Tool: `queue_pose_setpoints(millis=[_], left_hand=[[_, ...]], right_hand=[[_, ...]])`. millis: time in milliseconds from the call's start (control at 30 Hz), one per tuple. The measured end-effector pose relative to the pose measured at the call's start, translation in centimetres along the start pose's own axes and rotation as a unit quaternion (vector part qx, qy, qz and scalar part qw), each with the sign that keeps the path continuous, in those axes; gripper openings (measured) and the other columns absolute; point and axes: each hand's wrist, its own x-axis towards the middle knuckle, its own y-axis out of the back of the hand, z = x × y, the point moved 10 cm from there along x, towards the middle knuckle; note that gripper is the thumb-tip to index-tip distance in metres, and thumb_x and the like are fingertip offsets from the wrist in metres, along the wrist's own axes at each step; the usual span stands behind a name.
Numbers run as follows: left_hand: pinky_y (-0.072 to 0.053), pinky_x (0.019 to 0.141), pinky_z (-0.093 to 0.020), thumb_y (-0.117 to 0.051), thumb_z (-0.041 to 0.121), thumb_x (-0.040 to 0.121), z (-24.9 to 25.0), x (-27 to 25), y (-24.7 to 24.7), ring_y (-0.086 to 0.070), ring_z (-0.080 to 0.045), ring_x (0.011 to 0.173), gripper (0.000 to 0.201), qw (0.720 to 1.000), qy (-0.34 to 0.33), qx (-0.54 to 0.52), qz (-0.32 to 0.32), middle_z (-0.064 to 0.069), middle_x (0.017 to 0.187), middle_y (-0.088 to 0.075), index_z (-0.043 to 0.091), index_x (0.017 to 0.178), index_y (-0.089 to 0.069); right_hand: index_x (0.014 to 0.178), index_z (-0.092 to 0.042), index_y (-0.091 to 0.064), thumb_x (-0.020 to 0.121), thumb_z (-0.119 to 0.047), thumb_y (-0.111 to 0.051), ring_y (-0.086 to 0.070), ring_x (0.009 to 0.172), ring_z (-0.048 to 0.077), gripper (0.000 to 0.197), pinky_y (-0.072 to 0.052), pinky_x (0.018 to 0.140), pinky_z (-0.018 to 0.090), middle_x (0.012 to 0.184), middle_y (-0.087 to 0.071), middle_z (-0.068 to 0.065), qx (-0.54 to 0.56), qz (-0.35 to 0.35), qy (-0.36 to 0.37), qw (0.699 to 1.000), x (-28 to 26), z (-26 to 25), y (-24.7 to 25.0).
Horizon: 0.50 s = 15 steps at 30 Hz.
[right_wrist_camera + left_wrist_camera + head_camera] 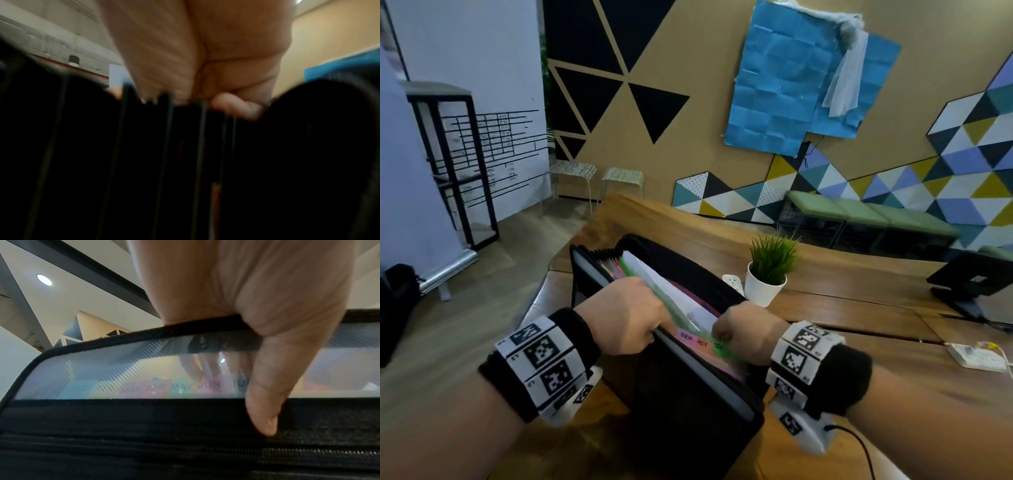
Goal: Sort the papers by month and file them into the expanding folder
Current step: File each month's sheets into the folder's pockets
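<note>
While left hand (pixel 625 315) grips expanding folder (pixel 681 394) rim, right hand (pixel 748 330) pinches paper (pixel 671 291).

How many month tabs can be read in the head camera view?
3: SEP, OCT, NOV, side by side at the expanding folder's near end, between both hands. Others are hidden.

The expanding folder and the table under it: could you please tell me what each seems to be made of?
Expanding folder: apparently black woven fabric with a zipper edge, plus a translucent, striped plastic front panel that the month tabs show through. Table: looks like brown wood with visible grain and a slight sheen.
</note>
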Motion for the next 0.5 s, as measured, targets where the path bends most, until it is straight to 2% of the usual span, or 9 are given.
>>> queue_pose_setpoints(millis=[67, 167, 267, 333, 367, 433, 467, 500], left_hand=[[-0.045, 0.093, -0.035, -0.042, 0.035, 0.079, 0.2, 0.1, -0.1, -0.062, -0.015, 0.095, 0.042, 1.000, -0.005, 0.016, -0.020, 0.008, 0.098, -0.071, 0.028, 0.110, -0.069], [-0.033, 0.103, -0.029, -0.047, 0.033, 0.091, 0.3, -0.1, -0.5, -0.056, -0.011, 0.106, 0.035, 0.998, -0.012, 0.031, -0.054, 0.010, 0.111, -0.067, 0.032, 0.122, -0.062], [-0.033, 0.105, -0.030, -0.049, 0.033, 0.093, 0.6, -0.4, -0.1, -0.055, -0.011, 0.109, 0.033, 0.999, -0.019, 0.025, -0.037, 0.011, 0.114, -0.066, 0.032, 0.124, -0.061], [-0.033, 0.105, -0.031, -0.050, 0.033, 0.093, 0.6, -0.7, -0.1, -0.055, -0.011, 0.110, 0.033, 0.999, -0.019, 0.020, -0.036, 0.011, 0.115, -0.066, 0.033, 0.125, -0.060], [-0.033, 0.106, -0.032, -0.051, 0.032, 0.093, 0.6, -0.8, -0.1, -0.055, -0.011, 0.110, 0.034, 0.999, -0.020, 0.015, -0.037, 0.011, 0.115, -0.066, 0.034, 0.126, -0.059], [-0.030, 0.108, -0.032, -0.050, 0.035, 0.094, 0.5, -1.1, -0.3, -0.053, -0.009, 0.114, 0.036, 0.998, -0.022, 0.020, -0.053, 0.013, 0.119, -0.063, 0.036, 0.130, -0.055], [-0.029, 0.109, -0.031, -0.050, 0.036, 0.094, 0.4, -1.2, -0.5, -0.052, -0.008, 0.116, 0.037, 0.997, -0.023, 0.026, -0.064, 0.014, 0.122, -0.062, 0.037, 0.131, -0.053], [-0.027, 0.110, -0.031, -0.051, 0.036, 0.094, 0.5, -1.2, -0.4, -0.052, -0.008, 0.117, 0.037, 0.997, -0.028, 0.024, -0.061, 0.013, 0.122, -0.062, 0.037, 0.131, -0.053]], right_hand=[[0.109, -0.017, -0.064, 0.086, -0.005, -0.045, -0.054, 0.086, 0.021, 0.032, -0.043, 0.071, 0.025, 0.100, -0.061, 0.006, 0.011, 0.009, -0.013, 1.000, 0.7, 0.7, 0.2], [0.112, -0.018, -0.065, 0.087, -0.004, -0.046, -0.060, 0.099, 0.022, 0.034, -0.050, 0.084, 0.030, 0.110, -0.064, 0.002, 0.027, 0.057, -0.012, 0.998, 1.9, 1.5, 1.6], [0.112, -0.018, -0.066, 0.086, -0.002, -0.048, -0.061, 0.099, 0.025, 0.035, -0.050, 0.087, 0.033, 0.113, -0.064, 0.005, 0.019, -0.003, 0.006, 1.000, 2.9, -0.2, -0.5], [0.101, -0.015, -0.069, 0.086, -0.002, -0.047, -0.060, 0.090, 0.025, 0.029, -0.049, 0.084, 0.032, 0.101, -0.065, 0.007, 0.039, -0.009, 0.024, 0.999, 2.4, -1.2, -1.0], [0.095, -0.015, -0.069, 0.087, -0.005, -0.048, -0.058, 0.085, 0.024, 0.024, -0.048, 0.082, 0.032, 0.094, -0.063, 0.007, 0.060, 0.033, 0.027, 0.997, 1.7, -0.9, 0.2], [0.098, -0.021, -0.070, 0.086, -0.016, -0.058, -0.054, 0.092, 0.018, 0.017, -0.045, 0.086, 0.032, 0.098, -0.060, 0.002, 0.118, 0.169, 0.009, 0.979, -0.2, 2.1, 3.6], [0.100, -0.026, -0.070, 0.084, -0.021, -0.063, -0.051, 0.098, 0.016, 0.018, -0.042, 0.089, 0.030, 0.103, -0.055, -0.001, 0.153, 0.209, -0.002, 0.966, -1.4, 4.0, 4.4], [0.102, -0.031, -0.069, 0.084, -0.023, -0.064, -0.048, 0.102, 0.014, 0.020, -0.040, 0.089, 0.023, 0.108, -0.051, -0.005, 0.188, 0.208, -0.015, 0.960, -2.4, 5.8, 4.0]])
